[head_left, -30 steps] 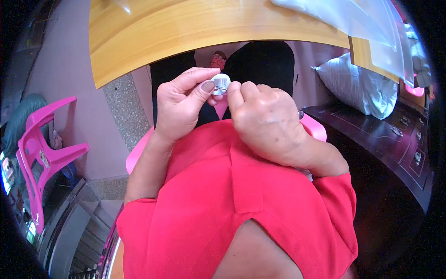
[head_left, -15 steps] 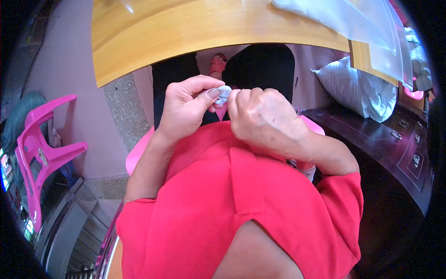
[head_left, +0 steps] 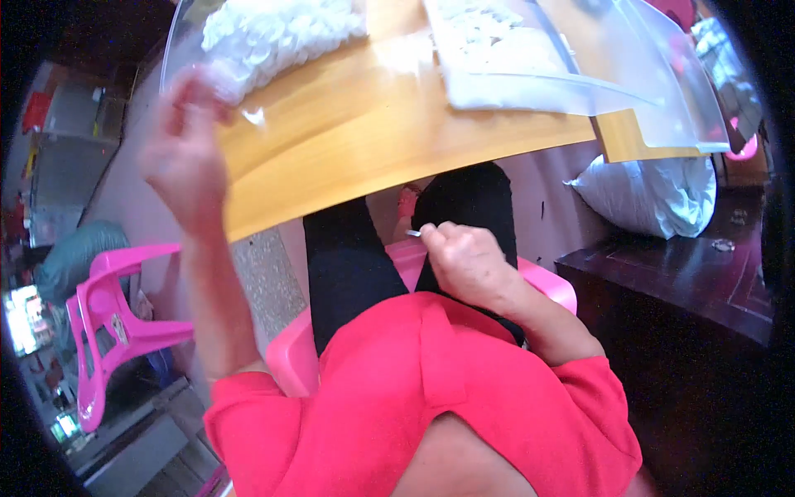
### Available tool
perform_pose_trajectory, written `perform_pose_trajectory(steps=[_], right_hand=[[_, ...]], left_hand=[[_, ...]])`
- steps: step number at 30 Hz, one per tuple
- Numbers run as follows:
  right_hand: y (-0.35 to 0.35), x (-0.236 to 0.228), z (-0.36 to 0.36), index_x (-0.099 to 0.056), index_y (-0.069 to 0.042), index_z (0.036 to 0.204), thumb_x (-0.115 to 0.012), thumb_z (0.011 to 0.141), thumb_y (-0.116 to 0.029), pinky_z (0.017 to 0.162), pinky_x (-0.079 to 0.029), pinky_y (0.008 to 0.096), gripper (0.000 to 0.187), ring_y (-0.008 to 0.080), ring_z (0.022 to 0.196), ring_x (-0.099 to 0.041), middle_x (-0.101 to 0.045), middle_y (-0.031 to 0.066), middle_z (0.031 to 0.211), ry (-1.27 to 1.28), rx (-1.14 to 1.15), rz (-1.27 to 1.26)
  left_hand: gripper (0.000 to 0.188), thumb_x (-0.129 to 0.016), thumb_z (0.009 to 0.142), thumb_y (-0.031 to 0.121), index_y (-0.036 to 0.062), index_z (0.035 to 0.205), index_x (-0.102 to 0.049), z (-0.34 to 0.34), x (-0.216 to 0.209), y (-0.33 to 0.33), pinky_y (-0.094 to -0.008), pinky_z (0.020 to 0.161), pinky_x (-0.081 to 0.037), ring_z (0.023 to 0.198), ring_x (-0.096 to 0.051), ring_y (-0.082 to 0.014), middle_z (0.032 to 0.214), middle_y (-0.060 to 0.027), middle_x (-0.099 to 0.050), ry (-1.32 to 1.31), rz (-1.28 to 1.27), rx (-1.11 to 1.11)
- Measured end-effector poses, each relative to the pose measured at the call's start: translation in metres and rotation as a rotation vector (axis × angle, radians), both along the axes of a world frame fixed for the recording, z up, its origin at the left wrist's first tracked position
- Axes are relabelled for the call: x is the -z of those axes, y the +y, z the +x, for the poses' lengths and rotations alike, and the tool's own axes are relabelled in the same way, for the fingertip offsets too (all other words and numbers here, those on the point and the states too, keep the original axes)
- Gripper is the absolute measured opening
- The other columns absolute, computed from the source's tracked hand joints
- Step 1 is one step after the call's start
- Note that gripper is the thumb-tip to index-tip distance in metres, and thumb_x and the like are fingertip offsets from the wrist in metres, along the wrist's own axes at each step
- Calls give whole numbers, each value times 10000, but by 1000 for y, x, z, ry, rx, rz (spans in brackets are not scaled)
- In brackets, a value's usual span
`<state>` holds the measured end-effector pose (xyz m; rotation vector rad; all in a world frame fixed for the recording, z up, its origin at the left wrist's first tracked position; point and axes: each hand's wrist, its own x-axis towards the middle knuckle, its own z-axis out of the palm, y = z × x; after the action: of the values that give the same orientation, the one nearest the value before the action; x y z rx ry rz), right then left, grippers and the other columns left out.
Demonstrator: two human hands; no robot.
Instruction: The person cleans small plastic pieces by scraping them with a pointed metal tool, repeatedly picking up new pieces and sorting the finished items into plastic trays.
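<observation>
My left hand (head_left: 186, 157) is stretched out over the left end of the wooden table, beside a heap of small white pieces (head_left: 281, 37). Motion smears its fingers, so what they hold, if anything, cannot be made out. Above my lap, my right hand (head_left: 468, 263) is closed around a thin object whose short pale tip (head_left: 414, 233) pokes out past the thumb and forefinger. The rest of that object is hidden in the fist.
A clear plastic tray (head_left: 517, 93) with more white pieces lies on the wooden table (head_left: 331, 141). To the right are a stuffed white sack (head_left: 654, 195) and a dark wooden cabinet (head_left: 662, 269). A pink plastic stool (head_left: 124, 323) lies tipped at left.
My hands have parted from the small round clear-white piece they held together. The left has swung forward and left to the heap; the right stays over my lap. The view takes in more table.
</observation>
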<state>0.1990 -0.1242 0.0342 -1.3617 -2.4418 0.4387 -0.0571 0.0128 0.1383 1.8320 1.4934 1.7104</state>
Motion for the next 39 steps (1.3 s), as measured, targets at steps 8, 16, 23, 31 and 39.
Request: perform_pose_trajectory(steps=[8, 16, 23, 31, 39], right_hand=[[-6, 5, 1, -584, -6, 769, -563, 731, -100, 521, -526, 335, 103, 245, 619, -655, -622, 135, 690, 16, -88, -36], [-5, 8, 7, -542, -25, 741, -558, 721, -79, 567, -528, 352, 60, 268, 647, -651, -612, 140, 697, 59, -47, -68], [0, 2, 13, -601, -16, 753, -555, 747, -108, 519, -528, 337, 104, 236, 602, -656, -625, 131, 674, 48, -42, -34], [0, 6, 15, -608, -5, 762, -552, 746, -106, 534, -528, 336, 116, 241, 607, -656, -626, 136, 672, 62, -50, -30], [2, 6, 15, -597, -5, 778, -556, 741, -97, 557, -532, 359, 108, 271, 628, -654, -628, 154, 705, 80, -48, -63]], left_hand=[[315, -706, 774, 105, 26, 1073, -648, 68, -44, 99, -324, 840, -474, 1031, -598, -247, 1091, -124, -633, 501, 185, 151], [267, -717, 718, 126, -16, 934, -651, 217, -34, 144, -382, 726, -502, 839, -638, -324, 898, -195, -656, 1275, -212, 766], [256, -702, 622, 64, -43, 845, -640, 246, 16, 177, -381, 787, -509, 897, -625, -330, 873, -198, -647, 1773, -318, 853], [246, -574, 641, -82, -52, 885, -594, 253, 9, 164, -418, 782, -484, 915, -612, -354, 898, -215, -634, 1722, -460, 821], [292, -612, 750, 20, -67, 1028, -589, 213, -51, 126, -333, 743, -511, 855, -639, -253, 895, -165, -649, 863, -283, 850]])
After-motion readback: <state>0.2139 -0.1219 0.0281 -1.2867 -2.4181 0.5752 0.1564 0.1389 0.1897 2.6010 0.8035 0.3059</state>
